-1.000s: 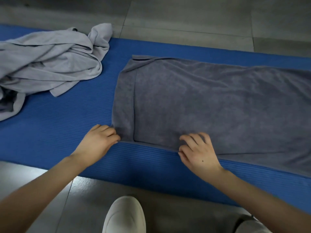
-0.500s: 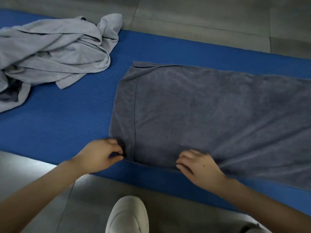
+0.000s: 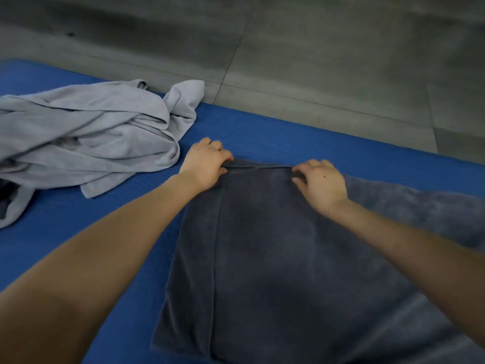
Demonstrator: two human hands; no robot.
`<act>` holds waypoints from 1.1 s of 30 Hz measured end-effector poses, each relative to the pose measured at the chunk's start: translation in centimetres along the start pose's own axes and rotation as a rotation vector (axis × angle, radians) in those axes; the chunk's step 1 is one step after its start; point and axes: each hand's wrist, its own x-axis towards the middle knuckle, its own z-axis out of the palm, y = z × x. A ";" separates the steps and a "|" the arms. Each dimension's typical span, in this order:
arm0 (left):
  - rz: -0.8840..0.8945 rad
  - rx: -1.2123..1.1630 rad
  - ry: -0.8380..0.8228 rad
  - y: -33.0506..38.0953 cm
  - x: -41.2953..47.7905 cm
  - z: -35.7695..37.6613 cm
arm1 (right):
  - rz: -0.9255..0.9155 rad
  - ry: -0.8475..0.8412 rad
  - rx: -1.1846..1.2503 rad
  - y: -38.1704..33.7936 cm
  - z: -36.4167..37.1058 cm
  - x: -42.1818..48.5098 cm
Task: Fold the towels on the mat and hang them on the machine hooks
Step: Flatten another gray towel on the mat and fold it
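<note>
A dark grey towel lies on the blue mat, folded over lengthwise so its near edge meets the far edge. My left hand pinches the towel's far left corner. My right hand grips the same far edge a little to the right, fingers curled on the cloth. Both forearms reach across the folded towel. A crumpled light grey towel sits in a heap on the mat to the left, apart from both hands.
Grey tiled floor runs beyond the mat's far edge. Bare mat shows between the two towels. No machine or hooks are in view.
Both hands took hold of the towel's near edge and carried it over to the far edge, folding the towel in half. The view has tilted forward.
</note>
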 end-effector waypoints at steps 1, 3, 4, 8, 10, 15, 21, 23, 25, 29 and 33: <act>0.020 0.009 -0.030 -0.3 0.8 0.3 | 0.023 -0.030 -0.058 0.3 0.2 1.1; 0.047 -0.001 -0.068 -1.0 2.0 0.7 | 0.080 -0.089 -0.126 0.9 0.6 2.5; 0.055 -0.027 -0.078 -1.3 2.5 0.9 | 0.100 -0.104 -0.130 1.1 0.9 2.8; -0.043 -0.407 -0.108 -2.7 4.4 0.6 | 0.147 -0.090 -0.010 2.3 0.9 3.9; -0.155 -0.545 -0.072 -3.2 5.6 0.3 | 0.253 -0.058 0.115 2.6 0.2 5.4; -0.306 -0.303 0.042 -1.9 7.6 1.9 | 0.331 -0.041 -0.021 1.9 1.4 7.8; -0.228 -0.192 0.443 0.2 1.4 2.1 | 0.249 0.205 -0.111 -0.5 2.3 4.5; -0.170 -0.151 0.441 1.4 -3.1 2.5 | 0.188 0.300 -0.070 -1.6 2.4 1.8; -0.147 -0.087 0.314 2.6 -7.1 3.4 | 0.143 0.327 -0.063 -2.7 2.7 -1.3; -0.180 -0.061 0.168 3.8 -9.8 4.4 | 0.094 0.291 -0.062 -4.2 3.4 -6.5; -0.198 -0.146 0.199 4.0 -9.4 3.9 | 0.096 0.301 -0.056 -4.9 3.7 -9.7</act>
